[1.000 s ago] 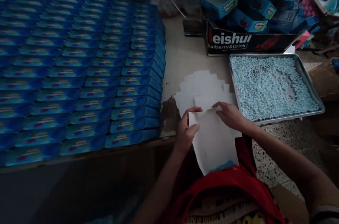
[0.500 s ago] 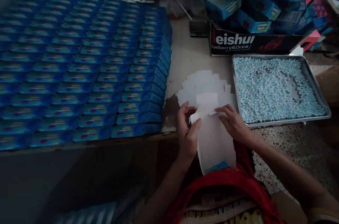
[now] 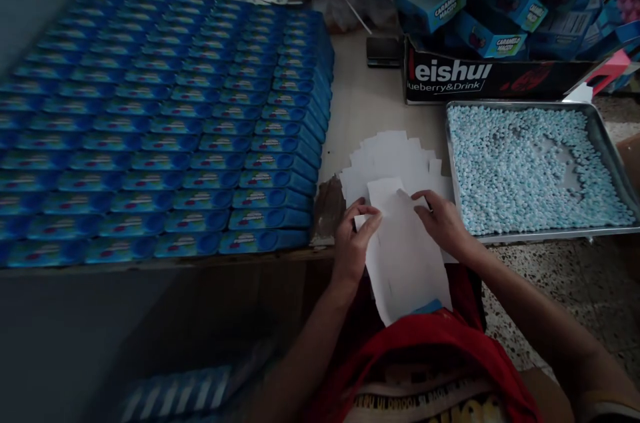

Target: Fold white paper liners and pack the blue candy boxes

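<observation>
A partly folded carton (image 3: 410, 263), white on the inside with a bit of blue at its near end, lies at the table's front edge, reaching back to my red clothing. My left hand (image 3: 355, 239) pinches its left side flap between thumb and fingers. On the opposite edge, the bent fingers of my right hand (image 3: 443, 223) grip the right side near a small raised flap. Under the carton's far end, a fanned pile of white card pieces (image 3: 387, 153) spreads over the table.
Rows of stacked blue boxes (image 3: 200, 123) fill the table's left side. To the right, a metal tray (image 3: 500, 235) holds small pale-blue candies (image 3: 510, 169). Behind it, a black cardboard box (image 3: 450, 76) carries open blue cartons (image 3: 495, 29). A dark small object (image 3: 384, 51) sits beside that box.
The carton's far end has opened out flatter and now lies over the white pile. My right hand has shifted slightly outward along the right edge. The view has turned a little left.
</observation>
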Tool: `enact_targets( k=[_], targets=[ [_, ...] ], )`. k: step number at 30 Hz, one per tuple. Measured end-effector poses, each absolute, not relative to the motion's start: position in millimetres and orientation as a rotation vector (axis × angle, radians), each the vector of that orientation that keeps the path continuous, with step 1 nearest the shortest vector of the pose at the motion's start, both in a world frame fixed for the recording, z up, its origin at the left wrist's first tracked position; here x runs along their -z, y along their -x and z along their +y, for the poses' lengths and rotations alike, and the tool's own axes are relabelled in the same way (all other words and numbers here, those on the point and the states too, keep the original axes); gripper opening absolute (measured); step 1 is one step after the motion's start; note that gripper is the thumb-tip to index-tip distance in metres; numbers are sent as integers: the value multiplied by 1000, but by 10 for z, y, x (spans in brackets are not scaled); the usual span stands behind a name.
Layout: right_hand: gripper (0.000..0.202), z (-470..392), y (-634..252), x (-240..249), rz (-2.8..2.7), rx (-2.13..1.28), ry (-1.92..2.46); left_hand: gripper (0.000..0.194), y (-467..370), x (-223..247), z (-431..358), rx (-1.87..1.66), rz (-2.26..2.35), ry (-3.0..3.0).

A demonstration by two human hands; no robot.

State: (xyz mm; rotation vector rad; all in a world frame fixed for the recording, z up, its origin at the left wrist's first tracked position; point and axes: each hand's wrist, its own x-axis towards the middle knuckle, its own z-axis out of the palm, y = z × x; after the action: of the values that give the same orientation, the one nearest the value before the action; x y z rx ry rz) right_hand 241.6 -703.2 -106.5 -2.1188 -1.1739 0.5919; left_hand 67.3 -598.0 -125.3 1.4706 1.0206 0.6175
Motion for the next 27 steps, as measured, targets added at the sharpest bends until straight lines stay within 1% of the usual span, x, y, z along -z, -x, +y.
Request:
enact_targets(
  k=[3,7,11,14,16,18,19,20,23,24,27],
  targets=[
    [34,-7050,-2465,1054,-1152,-630,2116,20,-694,1202,-5964,-687,989,-1444],
    [26,-7018,-2473,998,-1320,-670,2032,21,-744,1186,-5985,-759,980,-1518],
    [31,-6951,-2353,872,-1535,-605,2117,19,-831,1263,-6018,-801,1034,-1466],
    [31,-6909,-2296,817,-1650,-581,2181,27,-907,1308,-6034,-901,1126,-1376],
    [26,-6899,-2330,856,-1634,-558,2119,28,-952,1311,-6030,-952,1098,-1381],
    [21,-6905,-2404,944,-1536,-545,2040,24,-988,1304,-6009,-932,1050,-1448],
    [19,-6911,-2441,994,-1472,-547,2019,26,-1003,1299,-5995,-906,1055,-1479],
    [22,-6918,-2472,1039,-1407,-553,2018,28,-1017,1295,-5979,-874,1074,-1494],
    [48,-6928,-2511,1107,-1274,-591,2081,22,-1044,1282,-5946,-808,1133,-1436],
    [54,-6925,-2511,1103,-1264,-613,2102,20,-1046,1276,-5945,-791,1125,-1411],
    [60,-6896,-2528,1031,-1318,-683,2123,13,-1031,1264,-5962,-722,1053,-1403]
  ],
)
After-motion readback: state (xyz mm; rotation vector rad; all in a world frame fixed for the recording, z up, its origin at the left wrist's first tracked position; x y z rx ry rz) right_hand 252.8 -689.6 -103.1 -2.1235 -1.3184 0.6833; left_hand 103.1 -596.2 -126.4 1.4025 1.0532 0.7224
